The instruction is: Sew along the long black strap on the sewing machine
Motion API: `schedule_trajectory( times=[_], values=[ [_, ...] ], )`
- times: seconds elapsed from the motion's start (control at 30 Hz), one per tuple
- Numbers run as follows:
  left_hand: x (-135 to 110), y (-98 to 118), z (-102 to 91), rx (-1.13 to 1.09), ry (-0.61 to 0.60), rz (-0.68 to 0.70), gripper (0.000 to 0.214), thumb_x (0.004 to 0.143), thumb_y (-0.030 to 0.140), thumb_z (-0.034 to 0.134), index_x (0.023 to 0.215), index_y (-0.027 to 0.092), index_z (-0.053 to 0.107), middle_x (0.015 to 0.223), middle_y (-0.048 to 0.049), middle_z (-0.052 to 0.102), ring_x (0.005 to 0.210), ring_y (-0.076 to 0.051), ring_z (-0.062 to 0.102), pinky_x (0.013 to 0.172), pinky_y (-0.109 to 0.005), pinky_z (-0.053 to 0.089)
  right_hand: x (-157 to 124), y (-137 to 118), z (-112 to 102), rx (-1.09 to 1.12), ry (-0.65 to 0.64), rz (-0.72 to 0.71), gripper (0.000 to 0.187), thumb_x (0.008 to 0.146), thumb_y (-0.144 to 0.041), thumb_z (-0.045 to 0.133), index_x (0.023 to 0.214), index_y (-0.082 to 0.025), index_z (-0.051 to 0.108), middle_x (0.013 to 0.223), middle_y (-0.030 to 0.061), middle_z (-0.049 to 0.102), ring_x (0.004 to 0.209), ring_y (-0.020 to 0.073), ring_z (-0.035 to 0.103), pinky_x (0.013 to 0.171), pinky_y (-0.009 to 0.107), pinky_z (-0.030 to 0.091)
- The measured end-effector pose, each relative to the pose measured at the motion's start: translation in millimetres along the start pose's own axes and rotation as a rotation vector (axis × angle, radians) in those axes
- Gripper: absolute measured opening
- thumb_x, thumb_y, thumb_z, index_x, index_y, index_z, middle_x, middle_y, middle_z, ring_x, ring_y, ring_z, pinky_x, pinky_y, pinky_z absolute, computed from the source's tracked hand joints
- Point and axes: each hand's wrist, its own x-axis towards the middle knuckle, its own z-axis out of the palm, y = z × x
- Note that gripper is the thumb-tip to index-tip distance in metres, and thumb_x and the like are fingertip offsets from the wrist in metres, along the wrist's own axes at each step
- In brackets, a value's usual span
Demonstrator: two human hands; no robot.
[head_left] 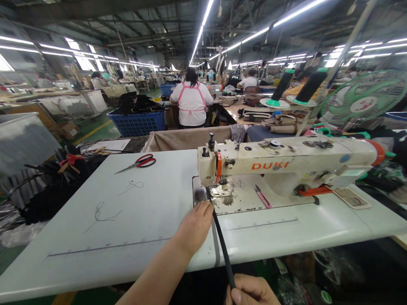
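Observation:
A narrow black strip runs from the needle area of the white sewing machine down over the table's front edge. My left hand is closed on the strip's upper part, close to the presser foot. Below the table edge, my right hand pinches the strip between thumb and fingers. Pink-handled thread snips lie on the machine bed to the right. Red-handled scissors rest on the white table, farther back on the left.
Loose threads lie on the table's left part. Black thread cones and a green fan stand at the right. Dark bundled pieces hang left of the table. A blue basket and a seated co-worker are ahead.

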Motion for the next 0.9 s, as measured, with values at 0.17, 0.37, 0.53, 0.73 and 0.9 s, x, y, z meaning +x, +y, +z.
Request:
schedule_trajectory(
  times=[0.17, 0.37, 0.53, 0.73, 0.9],
  values=[
    [-4, -2, 0.9, -0.046, -0.01, 0.008, 0.033, 0.101, 0.005, 0.044, 0.13, 0.013, 0.057, 0.131, -0.0117, 0.068, 0.13, -0.025, 0.063, 0.115, -0.041, 0.051, 7, -12, 0, -0.062, 0.011, -0.138, 0.042, 0.085, -0.061, 0.076, 0.077, -0.02, 0.074, 0.086, 0.006, 0.067, 0.083, 0.0218, 0.062, 0.078, 0.032, 0.047],
    [1, 2, -10.1, -0.087, -0.04, 0.003, 0.03, 0.099, 0.005, 0.046, 0.125, 0.015, 0.059, 0.127, -0.0116, 0.067, 0.125, -0.024, 0.064, 0.112, -0.04, 0.053, 10, -14, 6, -0.15, 0.196, -0.093, 0.038, 0.087, -0.058, 0.076, 0.082, -0.021, 0.079, 0.084, 0.006, 0.072, 0.081, 0.0222, 0.064, 0.077, 0.032, 0.05],
    [0, 3, -7.6, -0.065, -0.013, -0.014, 0.029, 0.101, 0.007, 0.047, 0.127, 0.013, 0.058, 0.131, -0.0126, 0.066, 0.13, -0.026, 0.062, 0.114, -0.04, 0.051, 11, -9, 7, -0.006, 0.172, 0.036, 0.045, 0.09, -0.063, 0.071, 0.089, -0.018, 0.079, 0.076, 0.006, 0.075, 0.069, 0.0184, 0.062, 0.069, 0.03, 0.05],
    [0, 3, -6.5, -0.018, -0.07, 0.001, 0.027, 0.103, 0.009, 0.046, 0.125, 0.011, 0.06, 0.131, -0.0131, 0.068, 0.132, -0.027, 0.061, 0.116, -0.04, 0.05, 5, -9, 7, -0.035, 0.164, 0.014, 0.048, 0.093, -0.062, 0.068, 0.084, -0.017, 0.081, 0.071, 0.0053, 0.074, 0.065, 0.0162, 0.06, 0.066, 0.028, 0.047],
    [0, 4, -9.0, -0.016, -0.045, -0.002, 0.027, 0.104, 0.011, 0.045, 0.125, 0.013, 0.06, 0.131, -0.0122, 0.069, 0.131, -0.026, 0.062, 0.115, -0.041, 0.051, 1, -8, 6, -0.045, 0.147, 0.016, 0.048, 0.093, -0.063, 0.067, 0.084, -0.017, 0.081, 0.072, 0.0055, 0.074, 0.065, 0.0168, 0.06, 0.066, 0.028, 0.047]
  ],
)
